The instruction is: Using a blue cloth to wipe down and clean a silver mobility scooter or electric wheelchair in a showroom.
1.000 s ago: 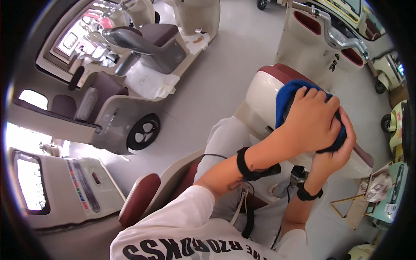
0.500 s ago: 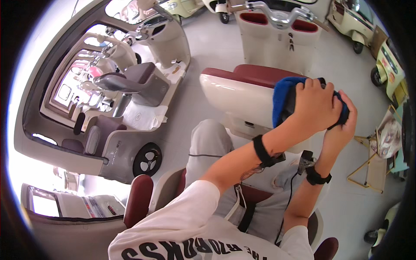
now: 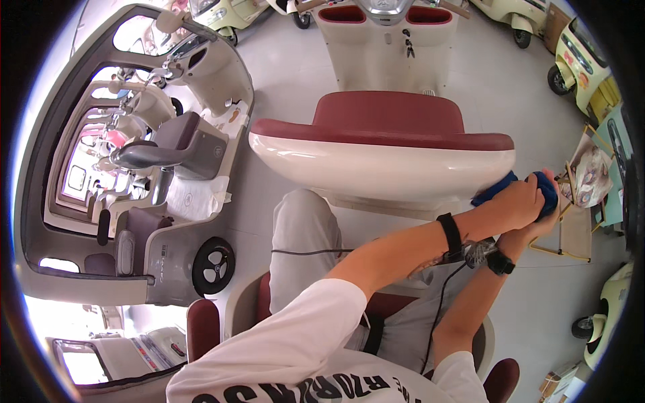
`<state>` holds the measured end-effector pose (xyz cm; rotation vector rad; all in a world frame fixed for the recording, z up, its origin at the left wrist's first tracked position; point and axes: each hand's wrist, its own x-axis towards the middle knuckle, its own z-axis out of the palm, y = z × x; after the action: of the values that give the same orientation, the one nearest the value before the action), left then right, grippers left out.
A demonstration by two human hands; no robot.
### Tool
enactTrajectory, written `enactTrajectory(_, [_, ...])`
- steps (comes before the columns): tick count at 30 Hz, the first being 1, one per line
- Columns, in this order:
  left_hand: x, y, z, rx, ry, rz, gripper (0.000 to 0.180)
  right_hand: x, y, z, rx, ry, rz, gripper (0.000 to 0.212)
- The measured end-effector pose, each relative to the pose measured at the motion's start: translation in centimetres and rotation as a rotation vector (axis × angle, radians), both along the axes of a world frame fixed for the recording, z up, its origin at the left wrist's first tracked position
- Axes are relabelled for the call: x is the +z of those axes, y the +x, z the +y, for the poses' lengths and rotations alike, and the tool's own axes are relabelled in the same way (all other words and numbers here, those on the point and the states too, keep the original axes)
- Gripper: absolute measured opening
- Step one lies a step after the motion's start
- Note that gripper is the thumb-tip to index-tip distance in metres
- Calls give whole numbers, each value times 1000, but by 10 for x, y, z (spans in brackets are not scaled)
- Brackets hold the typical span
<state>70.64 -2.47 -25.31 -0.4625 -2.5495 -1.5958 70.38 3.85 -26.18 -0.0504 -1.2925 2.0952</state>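
Observation:
Both my hands are at the right end of the front seat's cream back shell (image 3: 383,164), gripping a bunched blue cloth (image 3: 549,196). My left hand (image 3: 516,207) reaches across from the left, its fingers curled over the cloth. Below and to its right, my right hand (image 3: 537,227) is closed round the same cloth, partly hidden behind it. One end of the cloth sticks out beyond my left hand, close to the shell's corner; whether it touches there I cannot tell. A dark red cushion (image 3: 390,114) tops the shell.
Ahead stand silver handlebars (image 3: 388,8) over a cream front panel with keys (image 3: 408,43) hanging from it. On the left is a grey cabin vehicle (image 3: 151,289). A folding stand (image 3: 561,232) and pale yellow scooters (image 3: 578,74) are at the right. A cable (image 3: 440,309) runs along my right arm.
My hands have come down from the top of the seat back to beside its right end, with the cloth now bunched tighter. The view has shifted, showing the whole seat back.

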Motion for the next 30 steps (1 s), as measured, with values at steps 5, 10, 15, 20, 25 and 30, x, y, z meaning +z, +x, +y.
enactTrajectory(5, [13, 14, -21, -10, 44, 38, 44, -5, -3, -9, 57, 6, 137, 44])
enactTrajectory(10, [31, 41, -50, -29, 104, 142, 56, 20, 5, -27, 55, 104, 337, 48])
enactTrajectory(15, [50, 83, -115, -69, 218, 46, 45, 35, 25, -61, 316, 108, 320, 41])
enactTrajectory(20, [30, 126, -174, 38, 243, -17, 41, 48, 53, -133, 82, 638, 421, 29])
enactTrajectory(25, [-1, 161, -238, 89, 279, -104, 42, 68, 78, -182, -129, 1236, 440, 24])
enactTrajectory(30, [-48, 179, -276, -1, 433, -157, 41, 87, 111, -231, -19, 1527, 564, 29])
